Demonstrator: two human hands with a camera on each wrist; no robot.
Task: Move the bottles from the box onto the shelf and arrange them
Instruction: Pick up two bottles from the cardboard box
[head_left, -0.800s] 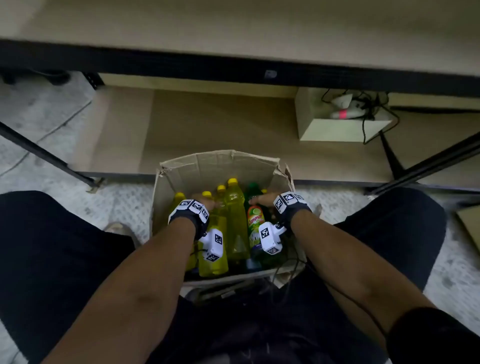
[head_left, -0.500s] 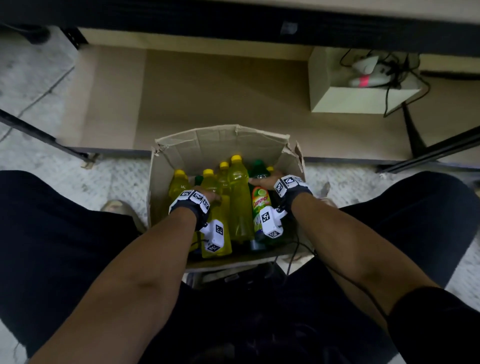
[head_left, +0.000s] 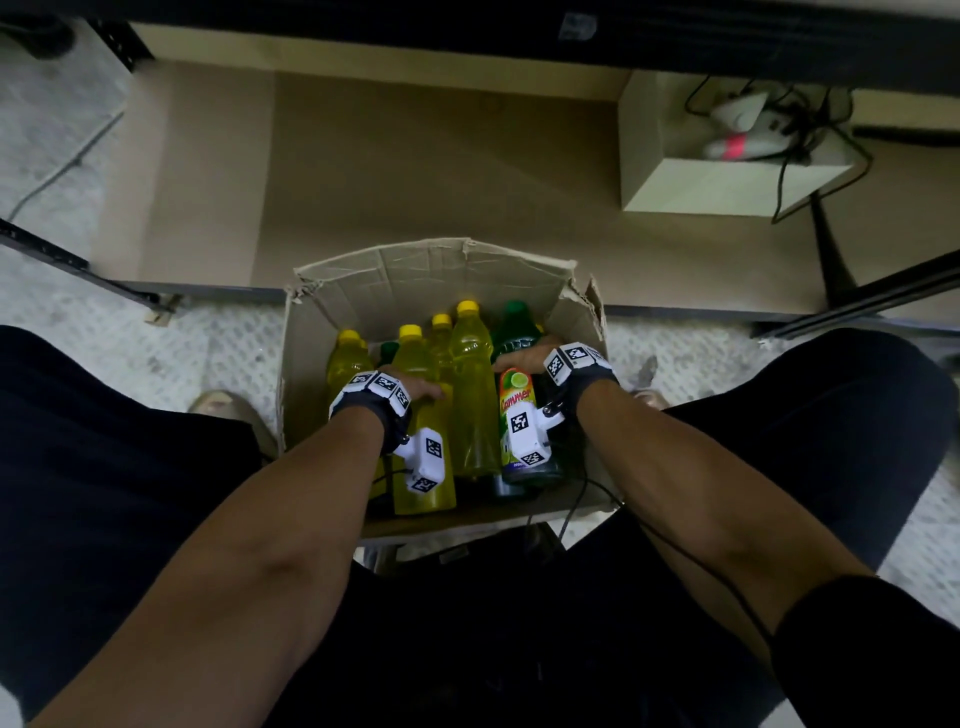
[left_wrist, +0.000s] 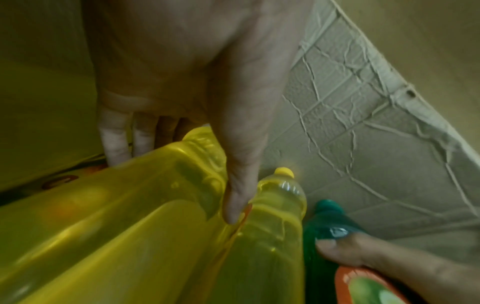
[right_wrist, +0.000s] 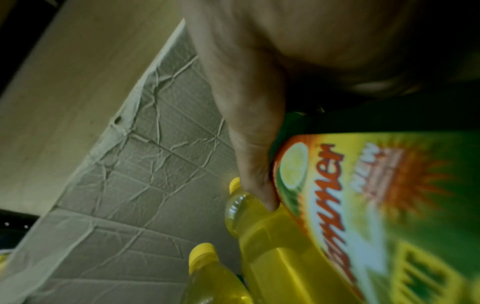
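The left hand (head_left: 415, 387) is wrapping its grip round the upper body of a yellow bottle (head_left: 423, 431) at the near left of the box (head_left: 332, 364), thumb on one side and fingers curling behind, as the left wrist view shows. The right hand (head_left: 524, 358) is holding the green bottle (head_left: 519, 405) with the lime label at the near right of the box, thumb pressing just above the label. Between them a taller yellow bottle (head_left: 472, 384) is standing untouched, and more yellow-capped bottles are crowding toward the far wall of the box. All are looking full, so they are likely weighing a fair bit; the smooth plastic will probably be slippery and give under a squeeze, so the firmer shoulder or waist is the better place to hold. Beyond the box, the bottom shelf (head_left: 415, 182) is waiting, a pale carton (head_left: 717, 187) sitting at its far right corner
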